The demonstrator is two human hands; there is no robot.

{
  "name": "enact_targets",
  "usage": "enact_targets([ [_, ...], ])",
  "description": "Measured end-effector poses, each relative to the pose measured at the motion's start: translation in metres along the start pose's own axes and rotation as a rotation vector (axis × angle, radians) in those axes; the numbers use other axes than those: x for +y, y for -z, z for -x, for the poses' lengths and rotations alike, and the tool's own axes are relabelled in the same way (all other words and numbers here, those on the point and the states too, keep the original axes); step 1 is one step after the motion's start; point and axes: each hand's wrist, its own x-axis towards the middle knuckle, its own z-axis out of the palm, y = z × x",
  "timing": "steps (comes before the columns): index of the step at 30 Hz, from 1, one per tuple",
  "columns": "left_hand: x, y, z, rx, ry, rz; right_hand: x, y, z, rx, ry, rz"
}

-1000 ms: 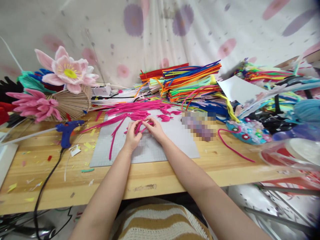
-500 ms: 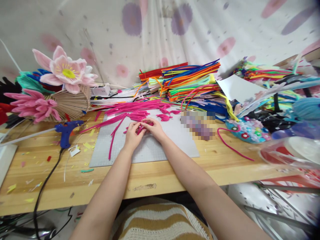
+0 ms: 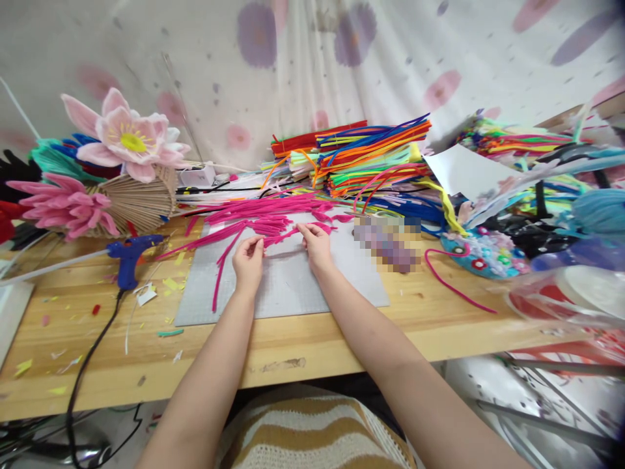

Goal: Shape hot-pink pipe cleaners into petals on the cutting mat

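My left hand (image 3: 248, 264) and my right hand (image 3: 316, 247) rest on a grey cutting mat (image 3: 288, 286). Each pinches an end of one hot-pink pipe cleaner (image 3: 282, 236) stretched between them. Just beyond the hands lies a loose heap of pink pipe cleaners (image 3: 263, 215), some bent into small petal shapes (image 3: 319, 228). A single pink stem (image 3: 221, 270) lies on the mat left of my left hand.
A blue glue gun (image 3: 131, 257) with a black cord lies on the wooden table (image 3: 97, 339) at left. Pink fabric flowers (image 3: 124, 137) stand behind it. Stacks of coloured pipe cleaners (image 3: 371, 156) fill the back, and a beaded blue object (image 3: 476, 257) sits right.
My hands were bunched together over a bent pink piece. They have moved apart and a little farther away, drawing a pink pipe cleaner out between them.
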Motion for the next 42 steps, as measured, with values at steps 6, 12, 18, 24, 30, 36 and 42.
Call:
enact_targets([
  [6, 0.0, 0.003, 0.001, -0.011, -0.067, -0.128, 0.0, 0.001, -0.002, 0.036, -0.027, -0.09],
  [12, 0.025, -0.001, 0.004, -0.12, -0.365, -0.438, -0.001, -0.002, 0.0, -0.023, 0.011, -0.135],
  [18, 0.03, -0.019, 0.01, -0.426, -0.142, -0.573, 0.002, -0.003, -0.002, -0.052, 0.005, -0.165],
  [24, 0.036, -0.023, 0.005, -0.511, 0.547, 0.043, -0.008, 0.001, 0.0, -0.356, -0.178, -0.364],
  [30, 0.052, -0.014, 0.003, -0.575, 0.954, 0.411, -0.006, 0.002, 0.0, -0.464, -0.259, -0.285],
  [36, 0.054, -0.014, 0.004, -0.551, 1.116, 0.511, -0.007, 0.003, -0.006, -0.264, -0.181, -0.242],
  [42, 0.054, -0.011, 0.012, -0.553, 1.322, 0.926, -0.015, 0.0, -0.006, -0.282, -0.126, -0.231],
])
